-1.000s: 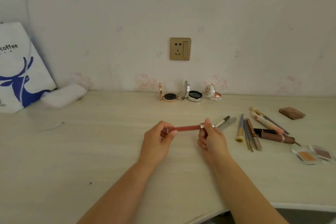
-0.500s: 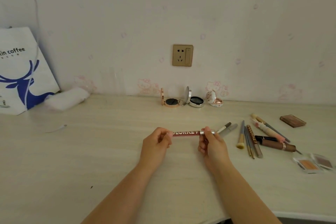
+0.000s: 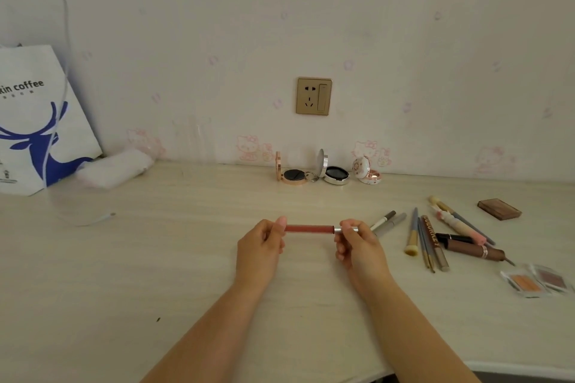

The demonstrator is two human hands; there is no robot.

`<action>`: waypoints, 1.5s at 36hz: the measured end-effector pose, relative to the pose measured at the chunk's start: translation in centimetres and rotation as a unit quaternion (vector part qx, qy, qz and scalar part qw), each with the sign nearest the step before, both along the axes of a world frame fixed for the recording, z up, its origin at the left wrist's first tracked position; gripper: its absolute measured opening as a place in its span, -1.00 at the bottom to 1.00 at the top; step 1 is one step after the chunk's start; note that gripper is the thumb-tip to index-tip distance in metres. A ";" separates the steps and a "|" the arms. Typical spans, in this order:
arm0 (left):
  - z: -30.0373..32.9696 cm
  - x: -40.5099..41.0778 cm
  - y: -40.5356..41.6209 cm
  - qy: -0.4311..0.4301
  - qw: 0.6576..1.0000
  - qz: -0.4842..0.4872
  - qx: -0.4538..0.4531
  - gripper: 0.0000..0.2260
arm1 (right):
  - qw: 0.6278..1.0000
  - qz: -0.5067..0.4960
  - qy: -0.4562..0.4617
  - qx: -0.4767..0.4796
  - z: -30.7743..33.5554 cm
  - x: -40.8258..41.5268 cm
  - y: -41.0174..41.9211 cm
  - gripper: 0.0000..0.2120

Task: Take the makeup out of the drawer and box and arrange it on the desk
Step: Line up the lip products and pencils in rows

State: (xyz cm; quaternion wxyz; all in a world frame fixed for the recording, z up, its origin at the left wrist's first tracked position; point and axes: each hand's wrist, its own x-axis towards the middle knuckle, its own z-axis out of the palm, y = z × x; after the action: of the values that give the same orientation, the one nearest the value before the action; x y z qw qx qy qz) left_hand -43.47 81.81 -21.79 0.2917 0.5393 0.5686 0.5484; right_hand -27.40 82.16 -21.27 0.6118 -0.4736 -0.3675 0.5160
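A slim red lip pencil [image 3: 309,229] with a silver end is held level above the pale wooden desk [image 3: 174,258]. My left hand [image 3: 259,247] pinches its left end and my right hand [image 3: 357,246] pinches the silver right end. To the right lie two grey pens [image 3: 387,222], a row of brushes and pencils [image 3: 424,241], a brown tube [image 3: 473,250], a pink stick [image 3: 457,224], two small eyeshadow pans [image 3: 538,281] and a brown compact [image 3: 499,209]. Three open round compacts [image 3: 326,169] stand by the wall.
A white bag with a blue deer [image 3: 34,121] leans on the wall at far left, with a white pouch [image 3: 115,168] beside it. A thin cable [image 3: 84,221] lies on the desk. The wall has a gold socket [image 3: 313,96]. The desk's front edge runs bottom right.
Both hands turned the lip pencil about its length, so its printed lettering no longer shows. The view tilted up slightly; the hands stay in the same place.
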 end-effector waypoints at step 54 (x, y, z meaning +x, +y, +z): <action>0.4 -2.5 1.1 -0.095 0.994 -0.039 -0.034 -0.93 | 0.899 0.034 -0.420 0.117 -0.6 0.8 0.6 -0.71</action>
State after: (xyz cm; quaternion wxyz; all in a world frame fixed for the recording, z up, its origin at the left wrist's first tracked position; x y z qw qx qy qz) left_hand -45.92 82.90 -21.38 0.3838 0.4959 0.5355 0.5657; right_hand -26.61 82.72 -21.89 0.4339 -0.5581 -0.6641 0.2433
